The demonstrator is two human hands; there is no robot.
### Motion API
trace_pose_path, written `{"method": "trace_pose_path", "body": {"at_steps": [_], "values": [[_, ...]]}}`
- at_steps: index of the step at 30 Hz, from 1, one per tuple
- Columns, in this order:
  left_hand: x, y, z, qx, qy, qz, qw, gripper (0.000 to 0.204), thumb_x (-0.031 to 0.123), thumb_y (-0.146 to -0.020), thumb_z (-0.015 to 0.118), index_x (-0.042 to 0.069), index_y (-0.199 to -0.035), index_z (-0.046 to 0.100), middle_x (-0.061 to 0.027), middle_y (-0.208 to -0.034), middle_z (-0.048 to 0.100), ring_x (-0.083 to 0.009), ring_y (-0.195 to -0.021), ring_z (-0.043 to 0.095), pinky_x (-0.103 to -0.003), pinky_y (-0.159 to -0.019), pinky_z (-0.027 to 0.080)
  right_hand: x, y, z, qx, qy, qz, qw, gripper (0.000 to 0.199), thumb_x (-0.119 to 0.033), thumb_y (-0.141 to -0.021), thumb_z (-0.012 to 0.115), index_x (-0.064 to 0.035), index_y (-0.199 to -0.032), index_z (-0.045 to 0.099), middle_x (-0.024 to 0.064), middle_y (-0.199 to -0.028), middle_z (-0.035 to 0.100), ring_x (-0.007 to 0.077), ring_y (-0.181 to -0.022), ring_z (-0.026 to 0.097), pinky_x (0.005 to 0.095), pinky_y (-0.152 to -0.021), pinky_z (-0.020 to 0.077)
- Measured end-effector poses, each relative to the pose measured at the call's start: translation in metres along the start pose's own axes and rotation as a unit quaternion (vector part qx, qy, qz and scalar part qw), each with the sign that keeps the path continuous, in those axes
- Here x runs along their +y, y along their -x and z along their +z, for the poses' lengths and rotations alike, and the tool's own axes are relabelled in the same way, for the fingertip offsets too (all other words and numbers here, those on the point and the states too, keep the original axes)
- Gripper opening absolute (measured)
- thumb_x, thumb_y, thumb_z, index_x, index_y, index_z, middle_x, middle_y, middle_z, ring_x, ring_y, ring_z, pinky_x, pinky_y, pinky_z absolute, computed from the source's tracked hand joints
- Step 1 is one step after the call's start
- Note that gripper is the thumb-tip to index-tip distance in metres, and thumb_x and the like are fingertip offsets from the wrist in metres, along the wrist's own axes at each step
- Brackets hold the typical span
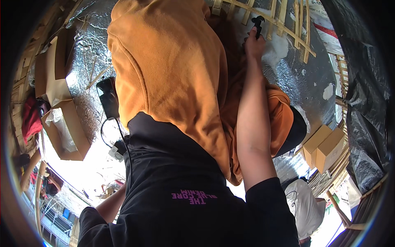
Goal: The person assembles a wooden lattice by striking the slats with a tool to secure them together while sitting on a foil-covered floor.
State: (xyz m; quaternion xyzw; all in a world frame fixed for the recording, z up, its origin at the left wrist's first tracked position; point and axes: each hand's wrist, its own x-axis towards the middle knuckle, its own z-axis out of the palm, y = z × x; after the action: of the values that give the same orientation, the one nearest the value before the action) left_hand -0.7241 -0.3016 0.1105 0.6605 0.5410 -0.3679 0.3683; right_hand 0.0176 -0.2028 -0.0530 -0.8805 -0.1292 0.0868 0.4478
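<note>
My right arm reaches far forward, and my right hand [254,44] is closed around a black hand tool [258,22] with a short, curved, hammer-like head. Just beyond the tool lie crossed wooden slats [281,18] on a silver foil sheet [321,66]. My left forearm [112,205] shows at the lower left, but the hand itself is hidden behind my black shirt [177,164]. Orange cloth [168,61] of a garment fills the middle. More orange cloth beside my right forearm ends at a dark rounded piece [294,131], whose kind I cannot make out.
To the left, a black phone [108,99] lies by a cable and a small grey device [118,150]. An open cardboard box [78,144] stands farther left. Closed cartons [325,146] sit at right, near a black plastic sheet [366,119]. People's arms [31,171] show at lower left.
</note>
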Motion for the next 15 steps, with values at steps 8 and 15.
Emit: {"method": "trace_pose_path", "body": {"at_steps": [8,15], "values": [[0.009,-0.006,0.001,-0.058,0.047,-0.032,0.997,0.046,0.019,-0.088,0.071,-0.003,-0.123,0.05,-0.0228,-0.118,0.058,-0.0331,-0.112,0.059,-0.047,-0.094,0.047,-0.014,0.007,-0.001,-0.013,0.005,0.053,0.999,0.055,-0.049,-0.097,0.056,0.0052,-0.094,0.068,0.0272,-0.088,0.07,0.0449,-0.092,0.069,0.0514,-0.082,0.0515],[0.02,-0.015,0.001,-0.095,0.077,-0.056,0.991,0.045,0.019,-0.088,0.07,-0.003,-0.122,0.051,-0.022,-0.115,0.06,-0.0323,-0.109,0.061,-0.047,-0.092,0.048,-0.021,0.007,-0.01,-0.022,0.006,0.067,0.998,0.055,-0.049,-0.097,0.056,0.0047,-0.095,0.069,0.027,-0.089,0.071,0.0453,-0.093,0.069,0.0512,-0.083,0.0518]]}}
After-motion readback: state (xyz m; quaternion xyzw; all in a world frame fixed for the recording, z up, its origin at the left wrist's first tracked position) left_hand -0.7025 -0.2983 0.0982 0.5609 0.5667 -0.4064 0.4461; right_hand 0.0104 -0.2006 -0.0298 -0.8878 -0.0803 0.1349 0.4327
